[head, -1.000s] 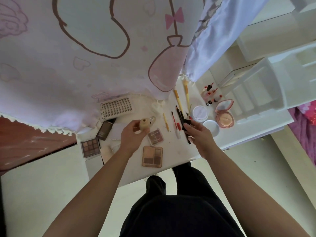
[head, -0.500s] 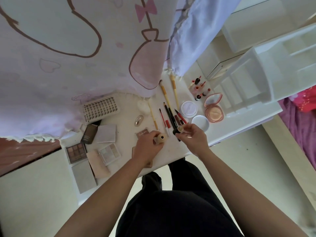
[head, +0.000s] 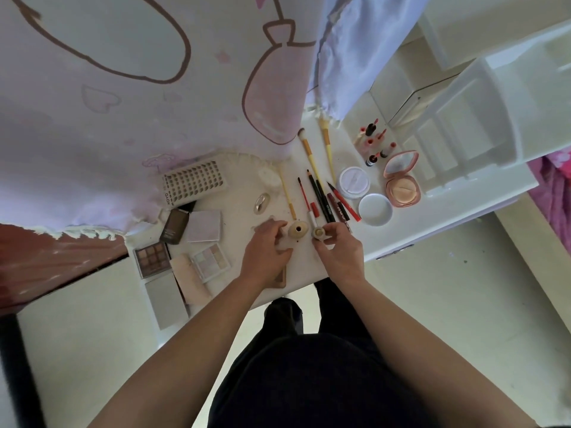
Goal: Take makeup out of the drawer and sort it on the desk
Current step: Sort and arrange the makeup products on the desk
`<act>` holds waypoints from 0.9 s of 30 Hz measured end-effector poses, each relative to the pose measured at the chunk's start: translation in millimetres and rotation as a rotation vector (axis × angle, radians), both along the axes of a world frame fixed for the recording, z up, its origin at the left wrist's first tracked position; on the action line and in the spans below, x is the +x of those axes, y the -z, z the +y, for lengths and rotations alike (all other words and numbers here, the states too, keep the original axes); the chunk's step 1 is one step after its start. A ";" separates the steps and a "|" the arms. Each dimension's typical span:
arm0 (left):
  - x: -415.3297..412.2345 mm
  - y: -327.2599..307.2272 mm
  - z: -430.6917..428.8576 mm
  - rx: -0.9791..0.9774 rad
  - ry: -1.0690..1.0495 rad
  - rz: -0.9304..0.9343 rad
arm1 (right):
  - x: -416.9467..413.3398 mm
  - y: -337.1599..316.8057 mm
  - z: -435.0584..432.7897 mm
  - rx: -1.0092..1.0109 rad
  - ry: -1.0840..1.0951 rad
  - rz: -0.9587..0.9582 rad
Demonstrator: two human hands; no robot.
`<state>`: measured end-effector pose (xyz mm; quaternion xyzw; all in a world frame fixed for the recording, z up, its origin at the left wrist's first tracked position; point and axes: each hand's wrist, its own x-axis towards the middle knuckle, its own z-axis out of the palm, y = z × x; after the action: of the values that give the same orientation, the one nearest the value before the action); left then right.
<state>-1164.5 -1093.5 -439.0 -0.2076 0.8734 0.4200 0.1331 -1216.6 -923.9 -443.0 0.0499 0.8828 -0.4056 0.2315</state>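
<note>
The left hand (head: pixel 265 247) has its fingers curled round the body of a small beige bottle (head: pixel 298 229), whose open neck faces up toward the camera. Just beside it, the right hand (head: pixel 340 253) pinches a small round cap (head: pixel 319 232) between thumb and fingertips. Cap and bottle are close but not yet joined. Both sit low over the middle of the desk (head: pixel 238 225), close to its near edge.

The step in hand looks like closing the bottle before setting it down. To do that well, the left hand should keep the neck upright and steady. The right should bring the cap squarely over the opening, seat it flat, then turn it. A tilted start could cross the thread or spill. Once closed, the bottle probably belongs with the other face products rather than among the sticks.

Just past the hands, pencils (head: pixel 321 196) and brushes (head: pixel 312 156) lie in a loose row running to the far edge. Toward the right edge are an open pink compact (head: pixel 401 188), a round white jar (head: pixel 353 182) and its lid (head: pixel 375 210). A cluster of lip tubes (head: pixel 375 143) sits nearer the far right corner. Eyeshadow palettes (head: pixel 153 259) crowd the near left corner, some overhanging it.

Beyond the right edge stands a white drawer (head: pixel 457 140) with dividers, its compartments apparently bare. A pale pink printed cloth (head: pixel 154 118) hangs over the far edge. Below the desk is a pale floor (head: pixel 463 288).
</note>
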 end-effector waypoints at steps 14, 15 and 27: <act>97.3 0.0 -62.5 -0.276 -0.131 -0.025 | 55.6 -7.4 -10.9 0.191 -0.306 0.006; 104.2 1.4 -64.7 -0.315 -0.121 -0.031 | 57.7 -8.8 -17.7 0.181 -0.378 0.018; 139.6 3.4 -85.6 -0.423 0.153 -0.206 | 63.4 -4.8 -64.7 0.365 -0.779 0.075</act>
<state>-1024.8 -1179.0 -442.4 -0.2059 0.9369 0.1931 0.2061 -1153.2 -988.6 -438.2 -0.2618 0.9008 -0.1264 0.3227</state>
